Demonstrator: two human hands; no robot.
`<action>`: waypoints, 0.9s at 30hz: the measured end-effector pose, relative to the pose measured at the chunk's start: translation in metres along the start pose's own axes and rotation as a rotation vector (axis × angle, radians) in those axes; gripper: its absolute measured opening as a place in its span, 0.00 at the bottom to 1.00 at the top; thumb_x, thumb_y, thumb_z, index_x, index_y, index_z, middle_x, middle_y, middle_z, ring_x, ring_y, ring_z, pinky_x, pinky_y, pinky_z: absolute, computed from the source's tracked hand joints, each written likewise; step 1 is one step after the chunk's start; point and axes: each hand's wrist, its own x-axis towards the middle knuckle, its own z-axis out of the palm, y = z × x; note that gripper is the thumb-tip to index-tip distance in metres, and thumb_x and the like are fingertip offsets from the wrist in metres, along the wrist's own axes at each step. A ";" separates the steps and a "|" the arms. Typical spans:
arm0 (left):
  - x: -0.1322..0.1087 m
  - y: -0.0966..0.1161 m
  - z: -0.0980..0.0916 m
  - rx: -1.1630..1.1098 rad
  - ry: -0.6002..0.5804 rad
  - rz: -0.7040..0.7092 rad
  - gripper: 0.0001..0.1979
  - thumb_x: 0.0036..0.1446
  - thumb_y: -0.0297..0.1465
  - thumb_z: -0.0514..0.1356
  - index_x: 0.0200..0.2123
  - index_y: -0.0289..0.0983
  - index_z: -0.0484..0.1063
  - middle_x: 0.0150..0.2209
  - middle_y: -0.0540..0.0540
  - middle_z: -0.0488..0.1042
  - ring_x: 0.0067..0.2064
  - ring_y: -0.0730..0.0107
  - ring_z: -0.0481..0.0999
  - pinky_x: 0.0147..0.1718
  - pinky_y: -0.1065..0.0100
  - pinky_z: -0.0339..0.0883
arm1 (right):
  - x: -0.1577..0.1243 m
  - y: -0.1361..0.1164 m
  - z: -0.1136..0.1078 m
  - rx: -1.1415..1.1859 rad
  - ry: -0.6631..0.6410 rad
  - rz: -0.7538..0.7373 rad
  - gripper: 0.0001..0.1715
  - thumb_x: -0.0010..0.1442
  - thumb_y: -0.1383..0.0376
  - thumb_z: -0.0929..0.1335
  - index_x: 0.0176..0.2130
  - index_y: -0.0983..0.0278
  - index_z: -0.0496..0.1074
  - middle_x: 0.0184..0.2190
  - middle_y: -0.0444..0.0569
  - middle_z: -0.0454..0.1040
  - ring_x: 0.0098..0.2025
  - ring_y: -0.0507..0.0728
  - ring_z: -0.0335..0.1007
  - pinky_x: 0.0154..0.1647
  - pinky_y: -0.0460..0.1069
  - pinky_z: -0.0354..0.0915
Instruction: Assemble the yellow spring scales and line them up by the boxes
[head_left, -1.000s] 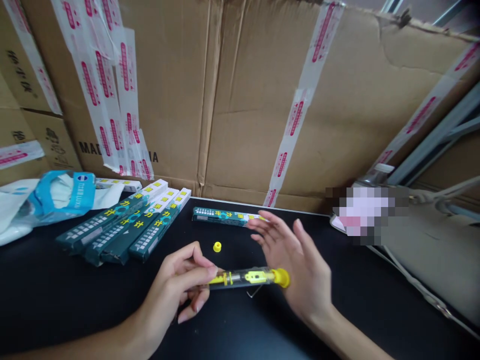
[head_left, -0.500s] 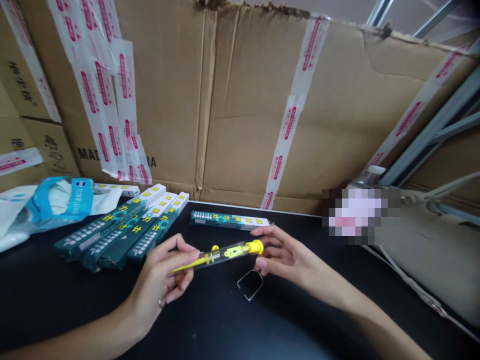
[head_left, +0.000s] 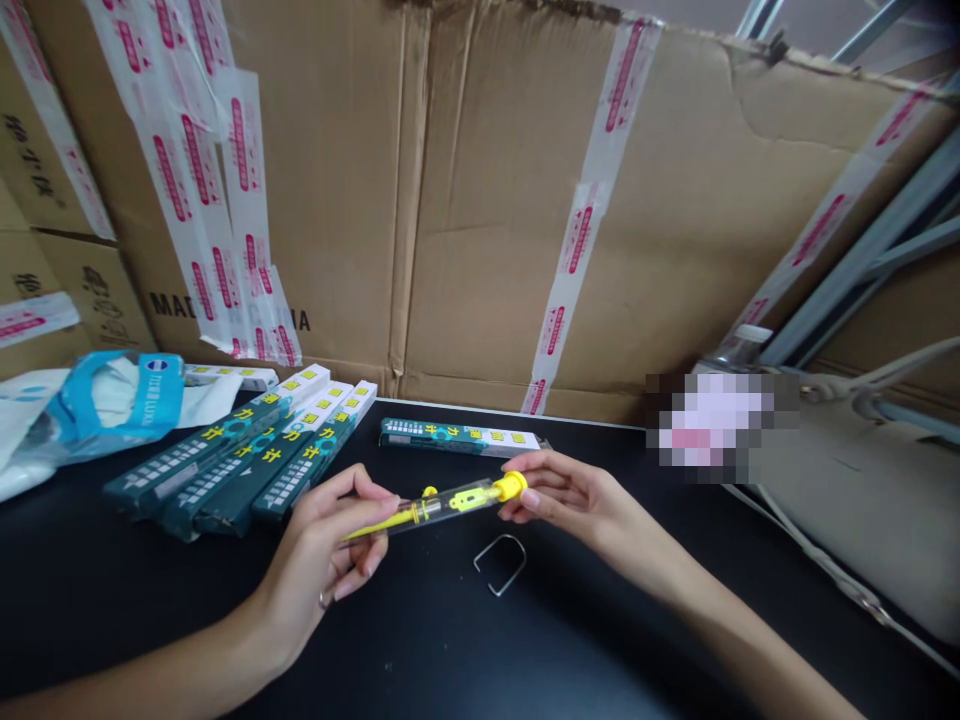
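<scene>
A clear-tubed spring scale (head_left: 442, 507) with yellow fittings is held slightly tilted above the black table, its right end higher. Closed around the tube's left part, my left hand (head_left: 330, 545) pinches it between thumb and fingers; a ring shows on one finger. At the other end sits a yellow cap (head_left: 511, 487), and the thumb and fingers of my right hand (head_left: 574, 495) close on it. A bent U-shaped metal wire (head_left: 501, 565) lies on the table below the right hand, touched by neither hand.
Several green-and-white boxes (head_left: 247, 450) lie at left beside a blue-and-white plastic packet (head_left: 120, 405). One similar box (head_left: 461, 437) lies behind the hands. A large cardboard carton (head_left: 480, 220) walls off the back. A beige bag (head_left: 855, 510) and capped bottle (head_left: 742, 345) stand at right.
My right thumb has risen from below onto the yellow cap, and those fingers have closed on it. The left hand keeps its hold, and the metal wire has stayed in place.
</scene>
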 end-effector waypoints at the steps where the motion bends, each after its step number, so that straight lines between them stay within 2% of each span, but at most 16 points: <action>1: 0.000 0.000 0.000 0.001 0.004 -0.001 0.18 0.46 0.39 0.68 0.27 0.39 0.61 0.23 0.52 0.71 0.16 0.83 0.58 0.10 0.81 0.41 | 0.000 0.001 0.000 0.010 0.005 0.004 0.23 0.57 0.53 0.74 0.46 0.63 0.73 0.39 0.50 0.79 0.41 0.57 0.79 0.49 0.55 0.74; 7: 0.000 -0.001 -0.001 0.006 0.008 -0.006 0.18 0.46 0.39 0.68 0.27 0.38 0.61 0.27 0.50 0.74 0.16 0.84 0.59 0.11 0.81 0.42 | 0.000 0.002 0.002 0.066 0.051 0.007 0.21 0.55 0.55 0.76 0.44 0.63 0.73 0.39 0.49 0.79 0.41 0.56 0.79 0.49 0.53 0.73; 12: -0.001 0.001 0.001 0.005 -0.007 -0.005 0.18 0.45 0.40 0.68 0.26 0.38 0.61 0.21 0.53 0.70 0.16 0.83 0.59 0.10 0.82 0.43 | -0.002 -0.002 0.004 0.029 0.096 -0.007 0.21 0.51 0.57 0.78 0.41 0.62 0.74 0.38 0.48 0.79 0.42 0.56 0.78 0.50 0.53 0.73; 14: -0.002 0.002 0.002 0.001 -0.009 0.000 0.18 0.44 0.39 0.69 0.25 0.38 0.62 0.22 0.52 0.72 0.16 0.83 0.60 0.10 0.82 0.43 | -0.002 -0.002 0.004 0.024 0.110 -0.025 0.20 0.51 0.58 0.79 0.41 0.61 0.74 0.39 0.48 0.79 0.43 0.56 0.78 0.50 0.52 0.73; 27: 0.000 0.002 0.003 0.007 -0.044 0.001 0.18 0.43 0.39 0.68 0.25 0.38 0.61 0.28 0.45 0.79 0.15 0.83 0.62 0.09 0.83 0.44 | -0.002 0.007 0.010 0.089 0.087 -0.029 0.16 0.53 0.63 0.78 0.41 0.61 0.75 0.38 0.45 0.81 0.41 0.53 0.79 0.47 0.46 0.75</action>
